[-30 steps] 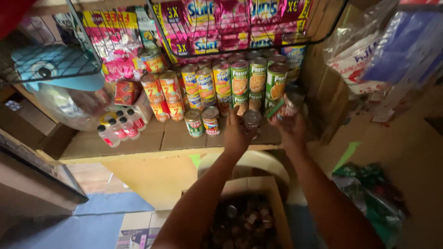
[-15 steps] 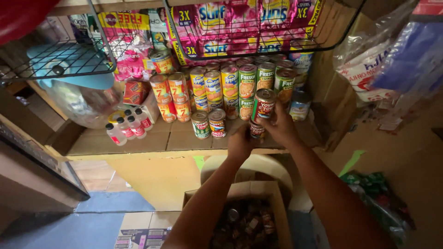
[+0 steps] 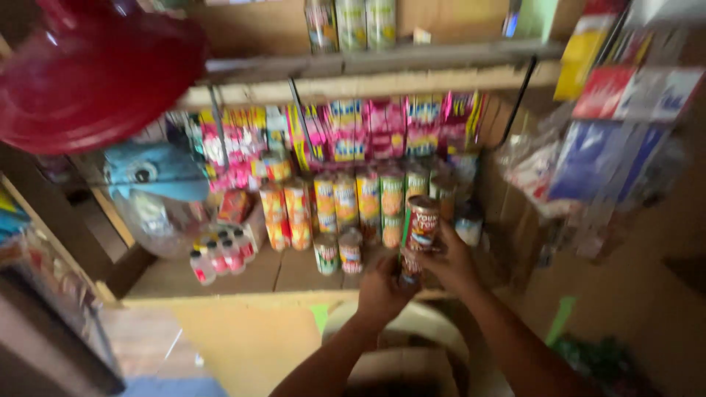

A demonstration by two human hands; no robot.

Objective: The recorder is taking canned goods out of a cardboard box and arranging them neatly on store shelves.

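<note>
Both my hands are raised in front of a wooden shelf (image 3: pixel 243 276) stocked with tins. My right hand (image 3: pixel 450 261) grips a red-labelled can (image 3: pixel 421 223), held upright just in front of the rows of stacked yellow, orange and green cans (image 3: pixel 346 202). My left hand (image 3: pixel 380 292) is closed around a second, darker can (image 3: pixel 409 270) directly under the first. The picture is motion-blurred, so the fingers are not sharp.
Two short cans (image 3: pixel 338 254) stand alone on the shelf left of my hands. Small white bottles with red caps (image 3: pixel 220 257) sit at the shelf's left. Pink and yellow sachet packs (image 3: pixel 368 132) hang above. A red plastic bowl (image 3: pixel 95 73) hangs at top left. Bagged goods (image 3: pixel 603 140) hang at right.
The view has tilted up, so the cardboard box of cans below has left the picture. My hands, with the two cans, have stayed close to the front of the stacked tins.
</note>
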